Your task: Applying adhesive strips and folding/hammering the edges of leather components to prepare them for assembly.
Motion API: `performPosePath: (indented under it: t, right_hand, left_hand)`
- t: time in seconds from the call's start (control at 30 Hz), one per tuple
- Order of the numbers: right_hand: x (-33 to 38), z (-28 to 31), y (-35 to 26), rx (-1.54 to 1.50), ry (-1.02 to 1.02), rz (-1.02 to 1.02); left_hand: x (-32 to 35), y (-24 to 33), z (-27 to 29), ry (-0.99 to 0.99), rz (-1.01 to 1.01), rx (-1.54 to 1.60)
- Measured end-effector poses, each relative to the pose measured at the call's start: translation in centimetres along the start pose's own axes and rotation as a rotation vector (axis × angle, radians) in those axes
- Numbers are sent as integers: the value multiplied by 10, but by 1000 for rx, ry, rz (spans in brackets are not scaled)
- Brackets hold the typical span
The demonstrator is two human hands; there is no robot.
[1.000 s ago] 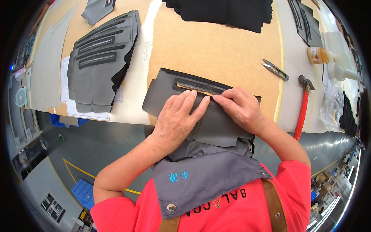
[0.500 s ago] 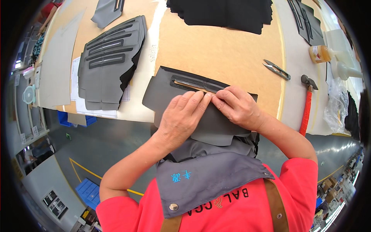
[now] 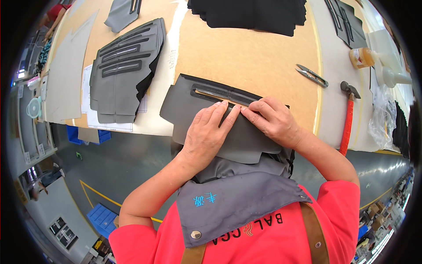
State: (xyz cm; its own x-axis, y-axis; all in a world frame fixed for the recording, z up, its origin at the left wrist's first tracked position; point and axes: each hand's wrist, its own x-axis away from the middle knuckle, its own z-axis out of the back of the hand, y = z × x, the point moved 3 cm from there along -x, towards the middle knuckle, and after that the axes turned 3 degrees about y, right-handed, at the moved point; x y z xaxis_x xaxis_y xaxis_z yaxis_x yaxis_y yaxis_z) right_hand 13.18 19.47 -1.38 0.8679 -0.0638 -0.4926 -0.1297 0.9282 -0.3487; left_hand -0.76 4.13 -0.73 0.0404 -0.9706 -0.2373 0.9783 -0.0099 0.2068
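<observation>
Centre frame — I see the left hand (image 3: 205,134) flat, fingers together, pressing the dark grey slotted fabric panel (image 3: 187,103) at the desk (image 3: 246,53) edge. Right hand (image 3: 272,121) pinches its slot edge — fingertips meeting the left's.

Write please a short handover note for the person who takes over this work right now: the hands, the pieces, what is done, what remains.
Left hand: flat on the dark grey panel, fingers at the slot. Right hand: fingers pinching the slot's edge beside it.
Panel lies at the table's near edge, over the brown board.
Done, it seems: a stack of slotted panels to the left.
Left: pressing along the rest of this slot.
Snips and red-handled hammer lie to the right, untouched.
</observation>
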Motion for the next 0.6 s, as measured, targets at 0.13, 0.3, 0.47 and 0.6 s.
performPosePath:
  t: [0.13,0.3,0.47,0.6]
  right_hand:
    - [12,-6,7,-102,24,-159]
    - [9,2,4,-15,-2,-75]
    - [10,2,4,22,0,-25]
    - [13,0,9,-113,50,-156]
  left_hand:
    - [-3,7,-1,-12,4,-77]
    - [2,20,-9,-25,-7,-181]
    - [0,28,-8,-14,48,-231]
    - [-1,28,-8,-15,38,-142]
